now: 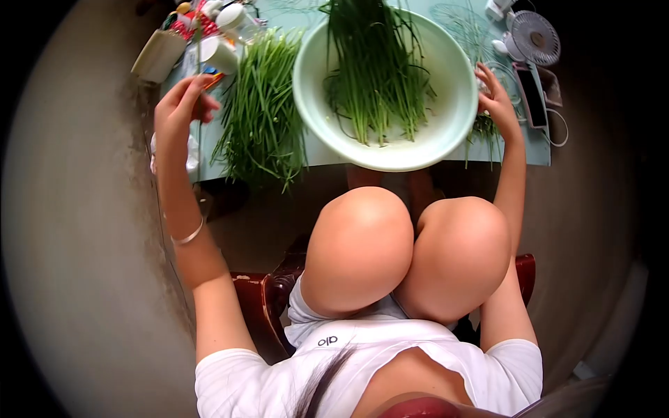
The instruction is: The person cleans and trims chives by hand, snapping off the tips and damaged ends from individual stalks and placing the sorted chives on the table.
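My left hand [185, 104] is raised at the table's left side, thumb and fingers pinched on a single thin chive [198, 150] that hangs upright. Just right of it lies a heap of loose chives [261, 111], some drooping over the front edge. A large pale green basin [313, 118] stands in the middle, with a thick bunch of chives [376, 83] inside, pale ends toward me. Beside the basin's right rim is my right hand [498, 108], its fingers apart and no held thing showing. A few green trimmings [484, 127] lie below those fingers.
At the back left stand a beige container [159, 54], white cups [218, 52] and red-patterned items. A small fan [533, 38], a phone [531, 94] and a white cable [561, 129] are on the right. My knees [362, 251] rise close to the table's front edge.
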`<state>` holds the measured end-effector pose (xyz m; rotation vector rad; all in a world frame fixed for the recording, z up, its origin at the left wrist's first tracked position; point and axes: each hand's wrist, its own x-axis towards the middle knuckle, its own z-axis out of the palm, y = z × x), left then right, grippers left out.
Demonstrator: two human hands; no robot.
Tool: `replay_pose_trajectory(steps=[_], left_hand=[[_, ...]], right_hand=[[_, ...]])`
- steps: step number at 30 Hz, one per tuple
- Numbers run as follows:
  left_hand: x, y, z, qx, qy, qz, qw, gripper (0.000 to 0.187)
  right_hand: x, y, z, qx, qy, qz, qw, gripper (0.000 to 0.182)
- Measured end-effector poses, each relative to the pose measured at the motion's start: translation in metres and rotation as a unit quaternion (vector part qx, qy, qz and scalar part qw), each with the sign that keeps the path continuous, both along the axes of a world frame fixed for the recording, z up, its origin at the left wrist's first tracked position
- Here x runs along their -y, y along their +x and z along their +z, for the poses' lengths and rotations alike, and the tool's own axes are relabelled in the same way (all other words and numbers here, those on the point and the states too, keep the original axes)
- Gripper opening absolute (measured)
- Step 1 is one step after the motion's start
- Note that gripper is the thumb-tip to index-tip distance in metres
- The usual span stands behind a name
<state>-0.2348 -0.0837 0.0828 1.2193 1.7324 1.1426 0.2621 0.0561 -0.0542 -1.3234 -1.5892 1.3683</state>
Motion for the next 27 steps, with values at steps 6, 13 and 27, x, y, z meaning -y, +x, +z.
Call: replay_pose_trajectory(steps=[6, 13, 27], left_hand=[[-0.055, -0.036, -0.076, -0.028, -0.103, -0.013, 0.994, 0.031], [-0.086, -0.042, -0.144, -0.111, -0.114, -0.005, 0.987, 0.03], [-0.021, 0.058, -0.09, -0.418, 0.078, -0.035, 0.904, 0.031]], right_hand=[[-0.018, 0.014, -0.053, 0.104, 0.115, -0.005, 0.988, 0.028], [-0.006, 0.035, -0.005, 0.057, 0.051, -0.135, 0.988, 0.026], [-0.006, 0.076, 0.019, 0.272, 0.152, -0.136, 0.94, 0.029]])
